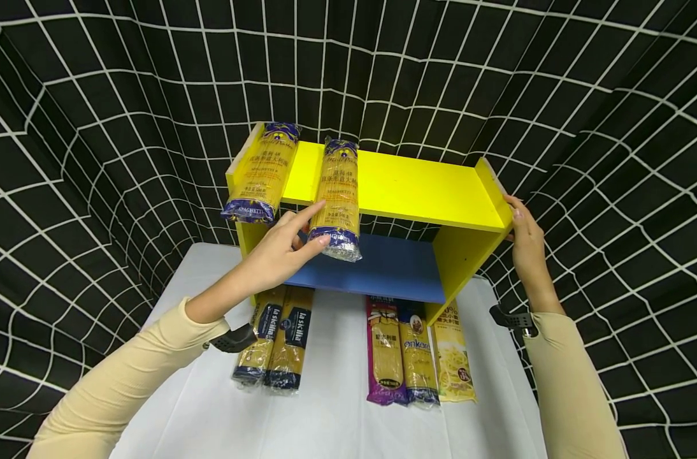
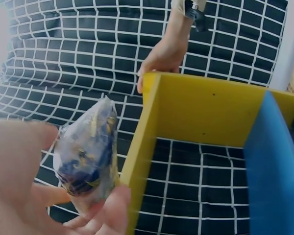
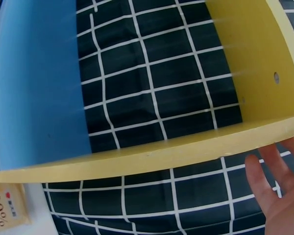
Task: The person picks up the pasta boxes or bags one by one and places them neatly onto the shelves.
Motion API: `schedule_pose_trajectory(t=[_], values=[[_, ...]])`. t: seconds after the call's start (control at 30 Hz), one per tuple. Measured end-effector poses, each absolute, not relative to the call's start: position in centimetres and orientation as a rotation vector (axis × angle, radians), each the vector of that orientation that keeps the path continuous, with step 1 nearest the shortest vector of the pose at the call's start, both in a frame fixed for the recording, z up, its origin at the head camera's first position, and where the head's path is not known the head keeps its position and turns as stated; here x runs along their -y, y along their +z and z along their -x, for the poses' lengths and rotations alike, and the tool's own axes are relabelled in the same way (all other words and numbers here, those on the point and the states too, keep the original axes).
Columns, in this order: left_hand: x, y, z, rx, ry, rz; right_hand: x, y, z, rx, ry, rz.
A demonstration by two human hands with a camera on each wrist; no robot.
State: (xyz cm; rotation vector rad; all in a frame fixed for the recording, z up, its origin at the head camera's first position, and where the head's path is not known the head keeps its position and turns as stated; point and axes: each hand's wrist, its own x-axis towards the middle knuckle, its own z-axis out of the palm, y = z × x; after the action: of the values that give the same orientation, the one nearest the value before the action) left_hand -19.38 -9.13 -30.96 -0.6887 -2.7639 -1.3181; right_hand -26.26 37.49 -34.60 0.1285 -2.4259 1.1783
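Spaghetti pack (image 1: 338, 199) in left hand (image 1: 280, 250) fingers; right hand (image 1: 525, 237) flat on shelf (image 1: 429, 191)

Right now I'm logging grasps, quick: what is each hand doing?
Left hand: holding the spaghetti pack on the yellow shelf.
Right hand: open, fingers against the shelf's side.

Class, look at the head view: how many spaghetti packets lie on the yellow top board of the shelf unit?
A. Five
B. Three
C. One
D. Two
D. Two spaghetti packets lie on the yellow top board: one at its left end, and a second beside it, which the left hand holds at its near end. The other five packets lie on the table below.
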Motion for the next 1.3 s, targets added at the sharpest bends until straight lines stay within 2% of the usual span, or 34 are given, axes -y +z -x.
schedule_pose_trajectory(t=[0.33, 0.7, 1.0, 1.3], values=[[9.0, -32.2, 20.0, 2.733, -1.405, 0.792, -36.9, -33.9, 25.6, 2.44, 1.187, -0.126], [9.0, -32.9, 20.3, 2.727, -1.42, 0.787, -37.5, -34.7, 26.3, 2.418, 1.178, -0.142], [8.7, -33.1, 20.5, 2.72, -1.366, 0.765, -35.6, -32.8, 24.5, 2.436, 1.201, -0.136], [8.5, -33.0, 21.0, 2.715, -1.387, 0.755, -35.4, -32.6, 24.2, 2.431, 1.209, -0.148]])
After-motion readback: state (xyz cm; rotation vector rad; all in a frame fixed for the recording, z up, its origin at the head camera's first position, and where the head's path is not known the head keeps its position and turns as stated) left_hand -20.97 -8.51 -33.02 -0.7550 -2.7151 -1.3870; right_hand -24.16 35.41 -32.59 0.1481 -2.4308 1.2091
